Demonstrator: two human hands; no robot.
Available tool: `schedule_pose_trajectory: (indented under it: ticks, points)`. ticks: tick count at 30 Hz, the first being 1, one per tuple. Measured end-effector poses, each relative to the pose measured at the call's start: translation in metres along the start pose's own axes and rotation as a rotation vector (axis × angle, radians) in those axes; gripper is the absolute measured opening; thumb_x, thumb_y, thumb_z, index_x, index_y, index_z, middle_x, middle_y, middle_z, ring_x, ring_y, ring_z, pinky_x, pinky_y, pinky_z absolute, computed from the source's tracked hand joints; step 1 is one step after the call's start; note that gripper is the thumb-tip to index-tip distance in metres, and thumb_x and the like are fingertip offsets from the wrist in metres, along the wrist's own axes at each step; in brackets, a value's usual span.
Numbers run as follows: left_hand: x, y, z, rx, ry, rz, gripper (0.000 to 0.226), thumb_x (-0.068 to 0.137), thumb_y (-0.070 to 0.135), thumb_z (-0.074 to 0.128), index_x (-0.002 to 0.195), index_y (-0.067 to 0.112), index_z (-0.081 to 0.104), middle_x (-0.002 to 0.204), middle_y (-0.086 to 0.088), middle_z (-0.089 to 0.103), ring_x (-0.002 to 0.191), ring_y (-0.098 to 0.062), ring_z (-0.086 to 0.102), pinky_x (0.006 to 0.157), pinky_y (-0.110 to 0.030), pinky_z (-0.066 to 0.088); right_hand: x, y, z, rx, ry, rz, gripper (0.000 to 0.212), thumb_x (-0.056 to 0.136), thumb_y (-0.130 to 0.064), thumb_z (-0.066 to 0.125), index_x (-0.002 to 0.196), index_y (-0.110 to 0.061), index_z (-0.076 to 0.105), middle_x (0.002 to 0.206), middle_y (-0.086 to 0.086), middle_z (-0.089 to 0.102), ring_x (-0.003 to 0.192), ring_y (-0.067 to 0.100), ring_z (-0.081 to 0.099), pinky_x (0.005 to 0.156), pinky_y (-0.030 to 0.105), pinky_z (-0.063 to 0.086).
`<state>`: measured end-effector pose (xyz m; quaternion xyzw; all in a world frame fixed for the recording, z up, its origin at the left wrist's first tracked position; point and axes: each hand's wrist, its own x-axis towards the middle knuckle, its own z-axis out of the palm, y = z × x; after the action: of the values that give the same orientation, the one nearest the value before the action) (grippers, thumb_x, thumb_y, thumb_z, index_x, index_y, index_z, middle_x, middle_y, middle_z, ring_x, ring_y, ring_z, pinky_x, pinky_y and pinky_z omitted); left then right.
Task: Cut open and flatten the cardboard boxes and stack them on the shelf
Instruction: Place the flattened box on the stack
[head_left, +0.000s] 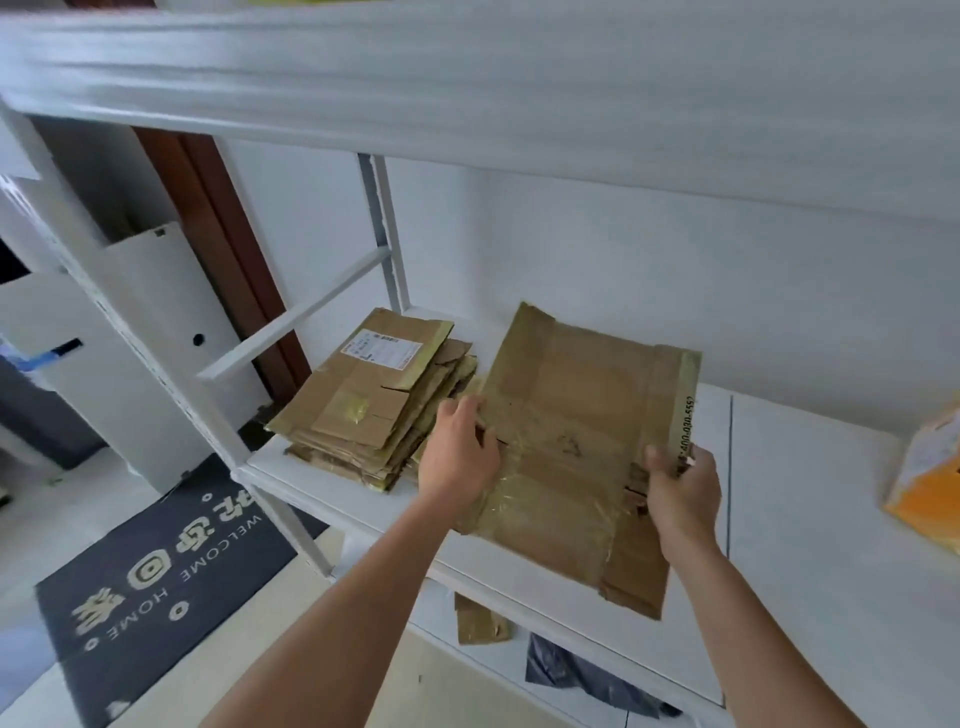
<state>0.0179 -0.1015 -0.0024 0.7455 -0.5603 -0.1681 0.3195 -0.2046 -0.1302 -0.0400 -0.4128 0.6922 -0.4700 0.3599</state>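
Observation:
A flattened brown cardboard box (576, 431) with shiny tape strips is held tilted over the white shelf board (810, 499). My left hand (460, 449) grips its left edge, and my right hand (680, 486) grips its right edge near a printed number. To the left on the same shelf board lies a stack of flattened boxes (374, 405), the top one bearing a white shipping label. The held box's left edge is close to that stack.
An orange and white box (930, 478) stands at the shelf's right edge. An upper shelf (467, 93) hangs overhead, with white shelf posts (384, 234) at left. Below lie a cardboard scrap (478, 621), a dark bag (582, 675) and a dark welcome mat (156, 582).

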Motion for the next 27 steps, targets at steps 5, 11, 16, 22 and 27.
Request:
schedule_pose_trajectory:
  ticks: [5, 11, 16, 22, 27]
  points:
    - [0.046, -0.088, -0.065, -0.019, 0.11, -0.009, 0.04, 0.098, 0.011, 0.049, 0.136, 0.02, 0.053, 0.116, 0.006, 0.042, 0.087, -0.013, 0.05, 0.07, -0.026, 0.043, -0.025, -0.044, 0.114, 0.058, -0.085, -0.115, 0.044, 0.098, -0.028, 0.059, 0.132, -0.034, 0.032, 0.121, 0.004, 0.056, 0.09, 0.017, 0.058, 0.072, 0.031, 0.045]
    - [0.13, -0.187, -0.126, 0.111, 0.057, -0.011, 0.047, 0.097, 0.013, 0.049, 0.144, 0.018, 0.046, 0.136, -0.001, 0.038, 0.101, -0.02, 0.053, 0.076, -0.03, 0.046, -0.048, -0.078, 0.248, -0.038, -0.134, -0.108, 0.047, 0.101, -0.023, 0.048, 0.138, -0.039, 0.025, 0.143, 0.004, 0.044, 0.069, 0.005, 0.061, 0.052, 0.024, 0.047]
    - [0.173, -0.238, -0.119, 0.383, -0.181, 0.017, 0.055, 0.099, 0.034, 0.05, 0.151, 0.026, 0.033, 0.161, -0.013, 0.007, 0.14, -0.037, 0.025, 0.111, -0.046, 0.031, -0.039, -0.07, 0.312, -0.152, -0.149, -0.065, 0.046, 0.102, -0.017, 0.049, 0.145, -0.023, 0.033, 0.143, 0.005, 0.045, 0.07, 0.005, 0.055, 0.041, 0.006, 0.038]
    - [0.189, -0.275, -0.086, 0.574, -0.475, 0.157, 0.053, 0.106, 0.045, 0.014, 0.157, 0.034, 0.008, 0.165, 0.003, -0.011, 0.149, -0.037, -0.013, 0.121, -0.053, -0.004, -0.038, -0.062, 0.335, -0.545, -0.144, -0.188, 0.047, 0.103, -0.012, 0.046, 0.147, -0.01, 0.03, 0.143, 0.019, 0.034, 0.101, 0.017, 0.055, 0.07, 0.007, 0.046]
    - [0.196, -0.299, -0.074, 0.568, -0.489, 0.175, 0.058, 0.104, 0.05, 0.011, 0.154, 0.036, -0.013, 0.164, 0.002, -0.016, 0.151, -0.026, -0.013, 0.121, -0.046, -0.005, -0.038, -0.039, 0.352, -1.009, -0.368, -0.568, 0.062, 0.104, -0.053, 0.018, 0.158, -0.027, 0.002, 0.163, 0.001, -0.019, 0.149, 0.026, -0.02, 0.121, 0.048, -0.01]
